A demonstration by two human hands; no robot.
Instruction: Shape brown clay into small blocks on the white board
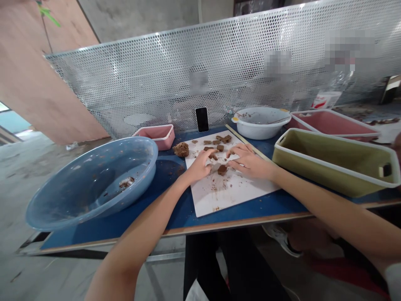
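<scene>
My left hand (pixel 199 165) hovers over or rests on a white board (pixel 206 200), its thumb and fingers apart and curved, with nothing visible between them. Across from it, my right hand (pixel 246 161) has its fingers spread, the tips close to a small brown clay-like block (pixel 222 169). Whether a fingertip touches that block I cannot tell. Just beyond both hands lie several more brown pieces (pixel 220 148), and crumbs are scattered over the board. A rough brown lump (pixel 181 149) sits at the board's left edge.
On the blue table (pixel 178 213), a large blue basin (pixel 94 184) stands left. A pink tub (pixel 159 136), a phone (pixel 202 119) and a white basin (pixel 261 123) line the back. A stick (pixel 247 142), a green bin (pixel 335 163) and a red bin (pixel 338 123) are right.
</scene>
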